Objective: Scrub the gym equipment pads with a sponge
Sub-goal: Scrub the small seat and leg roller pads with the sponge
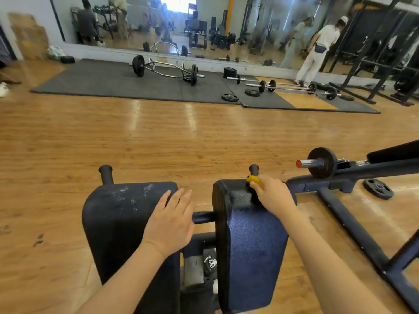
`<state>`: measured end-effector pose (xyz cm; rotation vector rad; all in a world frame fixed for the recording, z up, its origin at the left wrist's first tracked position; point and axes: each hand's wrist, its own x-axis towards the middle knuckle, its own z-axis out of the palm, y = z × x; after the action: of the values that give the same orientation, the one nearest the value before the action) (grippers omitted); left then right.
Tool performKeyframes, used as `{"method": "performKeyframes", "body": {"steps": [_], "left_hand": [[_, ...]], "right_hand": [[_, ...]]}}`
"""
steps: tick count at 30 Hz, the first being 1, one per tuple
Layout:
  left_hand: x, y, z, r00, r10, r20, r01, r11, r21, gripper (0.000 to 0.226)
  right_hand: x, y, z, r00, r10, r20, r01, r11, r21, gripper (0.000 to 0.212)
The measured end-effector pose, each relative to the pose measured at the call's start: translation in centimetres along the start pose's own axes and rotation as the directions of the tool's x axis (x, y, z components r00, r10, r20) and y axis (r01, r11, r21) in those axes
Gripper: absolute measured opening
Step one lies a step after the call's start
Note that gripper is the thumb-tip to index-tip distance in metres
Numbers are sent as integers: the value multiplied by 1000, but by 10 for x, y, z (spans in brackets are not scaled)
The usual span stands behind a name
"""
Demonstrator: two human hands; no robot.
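Wooden gym flooring is seen behind two black pads; the scuffed left pad (127, 214) is pressed by the flat-fingered left hand (170, 223), while a yellow sponge (255, 180) is gripped by the right hand (273, 196) on the right pad (251, 243).

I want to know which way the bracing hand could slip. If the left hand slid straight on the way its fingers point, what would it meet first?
The left hand lies flat on the left pad, fingers pointing toward that pad's far right corner. Just past the fingertips the pad ends; beyond looks like open air over the wooden floor, though depth is uncertain.
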<state>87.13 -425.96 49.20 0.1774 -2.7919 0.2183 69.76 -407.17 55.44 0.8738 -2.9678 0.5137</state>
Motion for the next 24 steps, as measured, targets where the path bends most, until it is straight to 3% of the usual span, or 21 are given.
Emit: {"method": "performKeyframes", "body": {"steps": [4,7,11,13,15,17,18,21,24], "left_hand": [[-4,-4,-11,1000,-22,-6,21,998,-65,50],[-13,-18,-15,995,-103,2,103,991,-87,54],[-26,-34,-10,992,-106,66,106,994,-4,60],[-27,-35,-7,991,-107,80,106,994,16,70],[-27,-34,-6,993,-103,65,102,995,21,71],[-27,-35,-2,994,-103,33,103,994,21,68],[-27,-35,0,995,-103,3,103,994,26,64],[-28,-33,5,994,-88,-63,91,995,34,56],[-27,-32,5,993,-79,-84,82,996,38,58]], "right_hand": [[-29,5,1,996,-63,-68,78,961,263,34],[-39,12,5,987,-96,-130,132,943,307,32],[-11,14,-17,934,-85,-347,206,922,328,27],[17,2,-29,956,-71,-285,159,942,296,25],[42,-14,-25,995,-91,-33,96,978,187,26],[50,-28,-6,966,-95,241,88,995,42,33],[47,-33,2,951,-83,299,97,995,-31,34],[21,-38,10,978,-110,178,125,989,-74,23],[-16,-31,14,985,-160,69,154,984,86,27]]}}
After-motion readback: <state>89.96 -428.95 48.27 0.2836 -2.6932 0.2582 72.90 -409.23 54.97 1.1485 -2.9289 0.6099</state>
